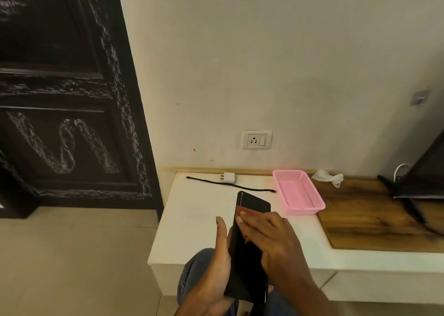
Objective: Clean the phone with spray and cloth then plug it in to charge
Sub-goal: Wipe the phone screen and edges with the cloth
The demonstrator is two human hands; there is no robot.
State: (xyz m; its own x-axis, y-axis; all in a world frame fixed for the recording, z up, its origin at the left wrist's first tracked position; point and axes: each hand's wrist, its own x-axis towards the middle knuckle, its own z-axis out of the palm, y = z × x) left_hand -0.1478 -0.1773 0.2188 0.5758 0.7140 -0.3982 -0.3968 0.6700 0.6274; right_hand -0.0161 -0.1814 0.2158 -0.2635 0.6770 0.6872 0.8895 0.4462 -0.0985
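Note:
A black phone [252,202] is held upright over the white table's [192,219] front edge. My left hand [216,263] grips its left side and bottom. My right hand [271,236] lies flat across the screen, fingertips near the top. A reddish strip shows under those fingertips; I cannot tell whether it is a cloth or a reflection. A white charger adapter [228,178] and a loose black cable [230,185] lie at the table's back. The wall socket [256,140] above them has nothing plugged in. A crumpled white cloth [328,177] lies against the wall. No spray bottle is in view.
A pink plastic basket [303,211] stands right of the phone with nothing inside it. A wooden surface [360,215] continues to the right, with a dark screen-like object [422,179] on it. A dark carved door [60,99] fills the left.

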